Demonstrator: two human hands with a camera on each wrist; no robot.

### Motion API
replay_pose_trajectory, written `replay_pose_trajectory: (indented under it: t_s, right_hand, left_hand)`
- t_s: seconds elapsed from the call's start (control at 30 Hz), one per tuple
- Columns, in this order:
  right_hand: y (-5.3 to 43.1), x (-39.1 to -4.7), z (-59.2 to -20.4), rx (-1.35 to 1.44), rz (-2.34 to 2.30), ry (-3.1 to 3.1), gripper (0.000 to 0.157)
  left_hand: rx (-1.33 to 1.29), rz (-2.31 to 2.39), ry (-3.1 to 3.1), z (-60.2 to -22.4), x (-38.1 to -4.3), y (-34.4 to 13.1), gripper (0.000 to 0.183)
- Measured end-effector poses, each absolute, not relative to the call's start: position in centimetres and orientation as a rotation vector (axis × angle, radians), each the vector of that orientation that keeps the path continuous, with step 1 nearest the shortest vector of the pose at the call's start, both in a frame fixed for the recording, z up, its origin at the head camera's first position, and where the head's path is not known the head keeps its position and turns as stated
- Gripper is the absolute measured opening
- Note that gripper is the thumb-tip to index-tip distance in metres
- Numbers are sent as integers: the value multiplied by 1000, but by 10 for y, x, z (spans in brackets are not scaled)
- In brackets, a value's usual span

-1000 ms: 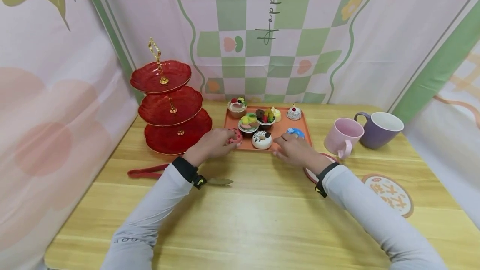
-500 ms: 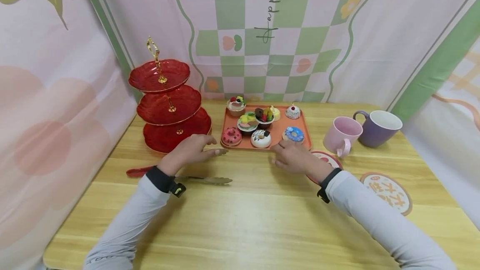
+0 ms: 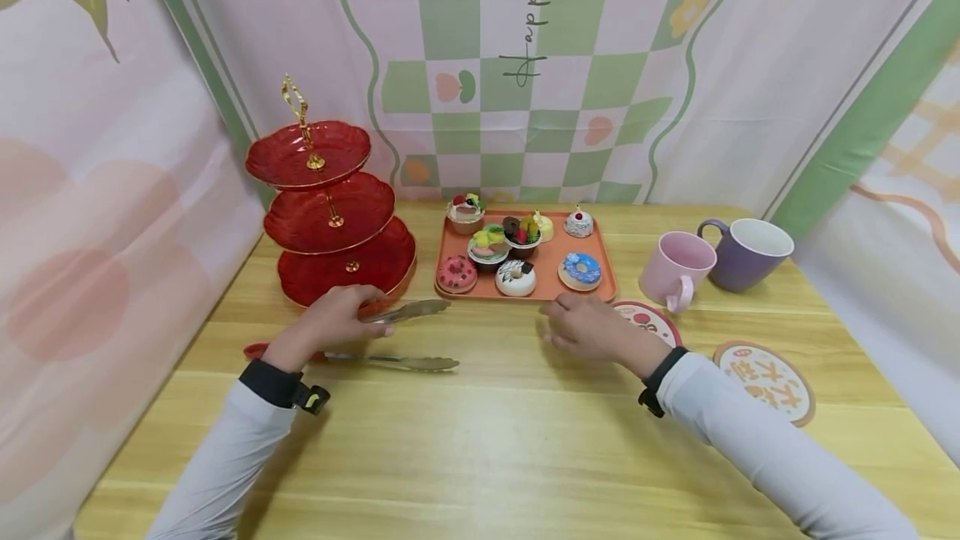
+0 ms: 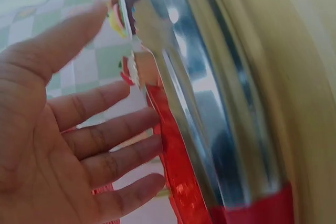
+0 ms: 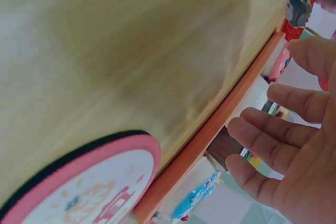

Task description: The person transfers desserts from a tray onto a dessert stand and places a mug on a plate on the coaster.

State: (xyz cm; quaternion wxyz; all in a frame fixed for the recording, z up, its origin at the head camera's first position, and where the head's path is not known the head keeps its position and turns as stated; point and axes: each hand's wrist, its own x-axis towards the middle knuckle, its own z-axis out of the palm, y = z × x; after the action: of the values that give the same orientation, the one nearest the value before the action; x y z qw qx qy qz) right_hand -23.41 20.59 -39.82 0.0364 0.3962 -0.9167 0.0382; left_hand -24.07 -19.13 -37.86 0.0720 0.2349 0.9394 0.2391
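Observation:
Fingers apart and thumb extended, my left hand is over the metal tongs, which lie on the table with their red handles partly hidden under that hand. The left wrist view shows its palm beside the tongs, with nothing in the fingers. My right hand hovers by the front edge of the orange tray, holding nothing. On the tray are a pink doughnut, a white doughnut, a blue doughnut and several small cakes. In the right wrist view the fingers are relaxed beside the tray's rim.
A red three-tier stand with a gold handle stands at the back left. On the right are a pink mug and a purple mug. Two round coasters lie in front of them, one red-rimmed, one with orange lettering.
My left hand has moved away from the pink doughnut, left and nearer, to over the tongs. My right hand has drawn back slightly from the tray, uncovering the blue doughnut.

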Motion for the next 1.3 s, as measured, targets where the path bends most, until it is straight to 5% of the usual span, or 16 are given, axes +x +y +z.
replay_pose_trajectory:
  t_s: [0.3,0.9,1.3]
  right_hand:
    - [204,-223,-403,1240,146,-2899,42]
    - [196,-208,-402,1298,123,-2932,42]
    - [199,-205,-406,1282,149,-2962,45]
  left_hand:
    - [680,699,2818,-382,-229,-213,80]
    - [577,636,2944,-394,-205,-248,60]
    - [531,581,2861,-401,-206,-258,70]
